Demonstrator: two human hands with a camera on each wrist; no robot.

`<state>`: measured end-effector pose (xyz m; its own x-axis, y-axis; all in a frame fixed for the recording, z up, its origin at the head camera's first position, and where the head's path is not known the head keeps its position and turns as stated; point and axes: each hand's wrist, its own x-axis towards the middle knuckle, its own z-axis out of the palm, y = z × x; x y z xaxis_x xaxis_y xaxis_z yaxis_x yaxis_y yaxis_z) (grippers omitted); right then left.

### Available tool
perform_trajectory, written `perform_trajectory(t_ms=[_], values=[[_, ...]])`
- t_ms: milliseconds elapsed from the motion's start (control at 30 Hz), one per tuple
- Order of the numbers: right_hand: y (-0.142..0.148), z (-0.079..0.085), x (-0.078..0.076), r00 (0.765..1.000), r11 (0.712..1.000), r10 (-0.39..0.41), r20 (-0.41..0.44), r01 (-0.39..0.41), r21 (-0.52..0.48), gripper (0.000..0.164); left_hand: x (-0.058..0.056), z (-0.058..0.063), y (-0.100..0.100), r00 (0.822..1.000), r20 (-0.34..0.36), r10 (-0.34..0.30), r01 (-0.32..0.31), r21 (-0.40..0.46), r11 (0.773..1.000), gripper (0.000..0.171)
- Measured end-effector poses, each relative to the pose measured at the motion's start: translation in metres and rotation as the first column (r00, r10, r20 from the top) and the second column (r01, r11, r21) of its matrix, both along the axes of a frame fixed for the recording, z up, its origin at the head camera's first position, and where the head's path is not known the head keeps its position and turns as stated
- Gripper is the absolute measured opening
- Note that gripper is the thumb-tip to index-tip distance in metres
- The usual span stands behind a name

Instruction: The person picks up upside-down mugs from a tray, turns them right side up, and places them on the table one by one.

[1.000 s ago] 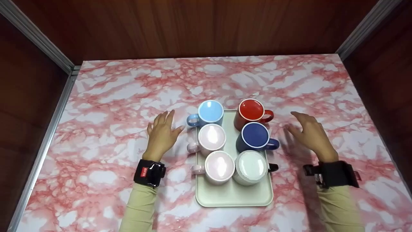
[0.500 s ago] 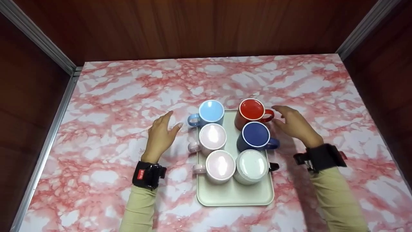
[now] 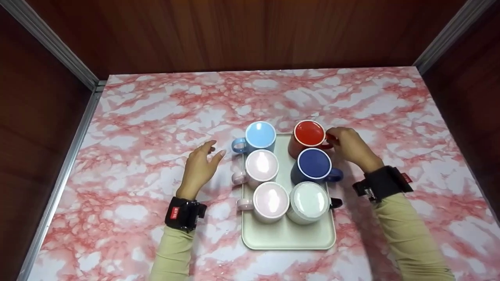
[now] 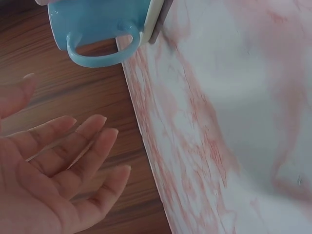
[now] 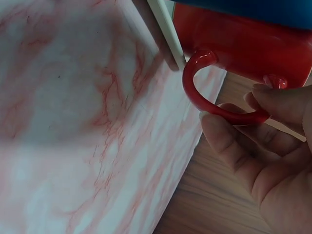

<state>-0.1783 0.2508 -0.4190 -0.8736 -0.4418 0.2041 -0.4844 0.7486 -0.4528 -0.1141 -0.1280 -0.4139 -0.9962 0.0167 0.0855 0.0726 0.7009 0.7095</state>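
Observation:
My right hand (image 3: 349, 146) pinches the handle of a red mug (image 3: 309, 134), which stands at the far right of a cream tray (image 3: 289, 239). Thumb and fingers close around the red handle (image 5: 195, 90) in the right wrist view. Beside the tray's left edge is my left hand (image 3: 200, 168), fingers loosely bent and holding nothing. Nearest to it stands a light blue mug (image 3: 260, 134), its handle (image 4: 100, 59) pointing toward that hand. A dark blue mug (image 3: 314, 164) sits just in front of the red one.
Two pale pink mugs, one farther (image 3: 261, 166) and one nearer (image 3: 271, 201), fill the tray's left row. A whitish mug (image 3: 309, 201) with a black handle stands front right. Pink marbled table (image 3: 129, 156) surrounds the tray; dark wooden panels (image 3: 250, 35) enclose it.
My right hand has moved left to the red mug and taken its handle. The left hand's fingers have bent a little more, with only slight movement. The mugs keep their places on the tray.

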Motion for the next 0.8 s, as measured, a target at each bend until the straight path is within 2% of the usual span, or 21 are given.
perform_trajectory(t_ms=[367, 567, 667, 800], values=[[0.0, -0.001, 0.006, 0.998, 0.998, -0.041, -0.046, 0.039, -0.046, 0.016, 0.001, 0.0, 0.005, 1.0, -0.022, -0.015, 0.016, 0.044, 0.999, 0.038], [0.001, 0.009, 0.01, 0.989, 0.991, -0.088, -0.116, 0.076, -0.106, 0.012, 0.003, 0.007, 0.009, 0.999, -0.033, -0.028, 0.031, 0.113, 0.993, 0.034], [0.001, 0.017, 0.013, 0.978, 0.985, -0.116, -0.173, 0.091, -0.145, 0.01, 0.004, 0.013, 0.012, 0.998, -0.034, -0.047, 0.052, 0.182, 0.982, 0.031], [-0.002, 0.03, 0.018, 0.963, 0.968, -0.163, -0.216, 0.113, -0.224, 0.01, 0.005, 0.023, 0.018, 0.997, -0.026, -0.075, 0.079, 0.305, 0.949, 0.026]])
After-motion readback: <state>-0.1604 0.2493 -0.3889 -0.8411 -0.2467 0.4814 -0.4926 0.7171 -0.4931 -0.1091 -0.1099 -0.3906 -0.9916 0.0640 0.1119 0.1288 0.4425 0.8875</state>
